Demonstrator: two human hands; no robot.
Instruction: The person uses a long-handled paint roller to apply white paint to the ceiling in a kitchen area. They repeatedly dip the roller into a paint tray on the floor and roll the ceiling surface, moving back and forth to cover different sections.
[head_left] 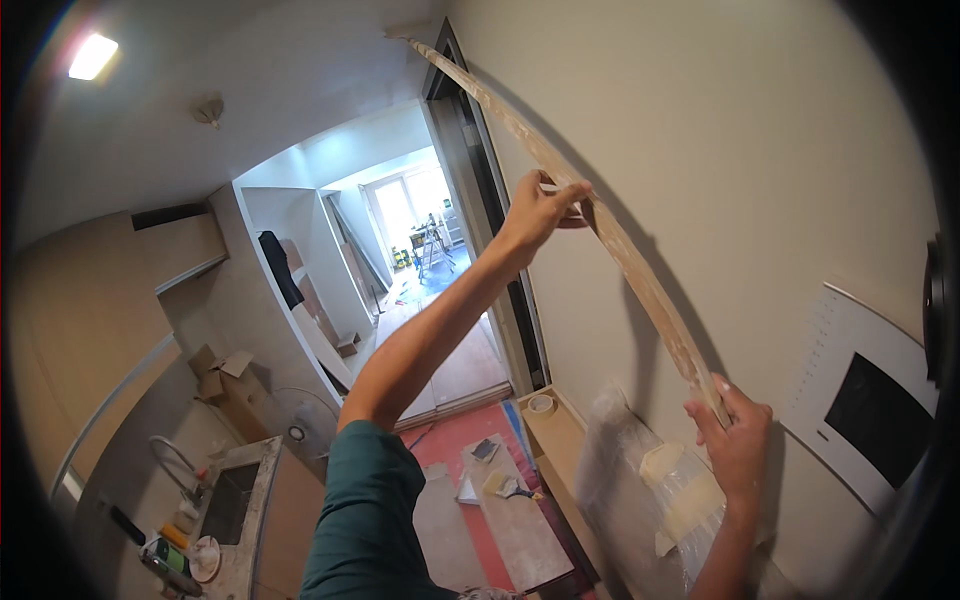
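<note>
A long, narrow wooden strip (640,275), smeared with whitish residue, slants across the beige wall (760,150). Its far end reaches up near the ceiling beside the dark door frame (490,170). My left hand (545,215) is closed on the strip's edge around the middle, with the arm stretched forward. Lower down and nearer to me, my right hand (738,435) grips the near end, fingers wrapped round it. The strip casts a shadow on the wall; whether it touches the wall along its length I cannot tell.
Below stands a plastic-wrapped item (640,470) beside a wooden cabinet (548,425) with a tape roll (541,404). Boards (515,530) with tools lie on the red floor covering. At left are a sink (230,500) and a cardboard box (228,395); at right, a white panel (850,390).
</note>
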